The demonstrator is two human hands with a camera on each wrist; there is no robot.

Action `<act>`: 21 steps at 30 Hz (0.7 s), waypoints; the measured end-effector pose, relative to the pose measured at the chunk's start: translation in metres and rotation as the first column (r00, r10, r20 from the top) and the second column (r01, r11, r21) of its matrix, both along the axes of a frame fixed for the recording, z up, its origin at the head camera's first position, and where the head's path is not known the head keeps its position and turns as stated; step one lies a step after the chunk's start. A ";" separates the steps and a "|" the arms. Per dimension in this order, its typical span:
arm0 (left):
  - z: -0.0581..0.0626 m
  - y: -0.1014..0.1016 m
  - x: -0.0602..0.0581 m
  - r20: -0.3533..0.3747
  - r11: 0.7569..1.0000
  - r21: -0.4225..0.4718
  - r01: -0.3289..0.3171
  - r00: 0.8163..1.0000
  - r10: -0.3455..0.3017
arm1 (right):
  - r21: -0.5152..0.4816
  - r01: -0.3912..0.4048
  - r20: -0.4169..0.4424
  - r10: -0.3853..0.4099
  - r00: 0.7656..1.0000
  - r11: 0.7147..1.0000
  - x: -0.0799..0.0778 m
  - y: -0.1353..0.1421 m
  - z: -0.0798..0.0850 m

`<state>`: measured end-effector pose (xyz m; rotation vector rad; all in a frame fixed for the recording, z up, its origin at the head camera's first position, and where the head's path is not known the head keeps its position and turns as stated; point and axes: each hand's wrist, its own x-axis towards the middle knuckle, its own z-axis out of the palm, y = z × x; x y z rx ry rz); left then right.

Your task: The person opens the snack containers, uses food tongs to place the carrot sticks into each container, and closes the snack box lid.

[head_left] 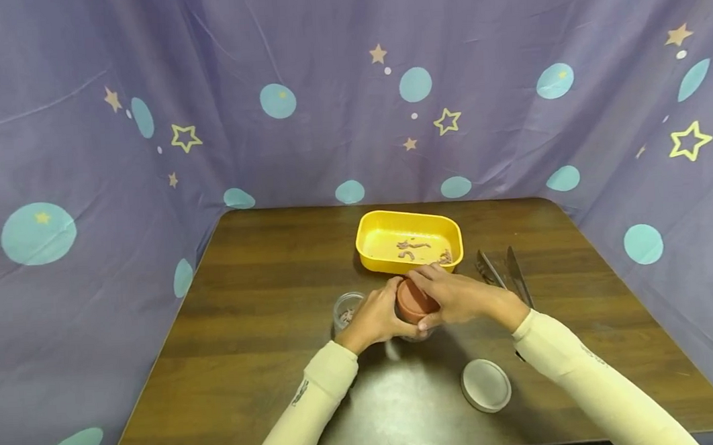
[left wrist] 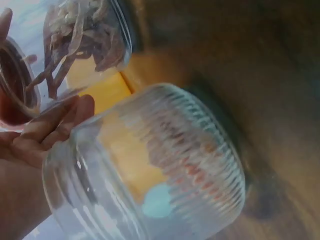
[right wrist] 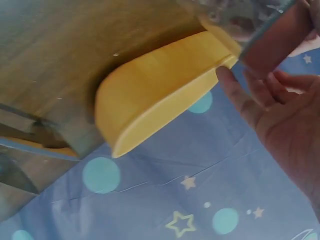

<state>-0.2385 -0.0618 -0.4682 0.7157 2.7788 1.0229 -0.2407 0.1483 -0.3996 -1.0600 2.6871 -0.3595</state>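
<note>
A clear glass jar (left wrist: 85, 40) of brown, dried-looking strips stands between the two hands. Its round reddish-brown lid (head_left: 415, 300) sits over the mouth. My left hand (head_left: 376, 317) curls round the jar's upper part, close under the lid. From the other side my right hand (head_left: 451, 295) grips the lid, fingers over its far edge and thumb at its near edge. Beside the left wrist stands a second, ribbed glass jar (left wrist: 150, 165), uncovered, with some brown bits inside. Much of the closed jar is hidden by the hands in the head view.
A yellow tray (head_left: 373, 265) with a few brown strips stands just beyond the hands. To the right lie a knife (head_left: 517, 278) and a slim metal utensil (head_left: 491, 269). A pale round lid (head_left: 486, 385) lies near the table's front edge. A patterned purple curtain (head_left: 325, 83) surrounds the table.
</note>
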 end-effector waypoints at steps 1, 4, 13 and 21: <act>0.000 -0.002 0.001 -0.004 1.000 -0.013 0.002 1.000 -0.002 | -0.002 0.017 0.013 -0.017 1.000 1.000 0.001 0.003 -0.003; 0.003 -0.009 0.002 -0.038 0.999 -0.045 0.008 0.999 -0.010 | -0.017 0.080 0.084 -0.078 0.993 0.997 0.008 0.014 -0.012; 0.010 -0.049 0.006 -0.164 0.985 -0.154 -0.073 0.985 0.048 | -0.006 0.176 0.218 -0.170 0.961 0.984 0.042 0.053 -0.035; -0.002 -0.080 0.015 -0.115 0.985 -0.105 -0.141 0.985 0.128 | 0.023 0.196 0.361 -0.191 0.913 0.980 0.074 0.069 -0.053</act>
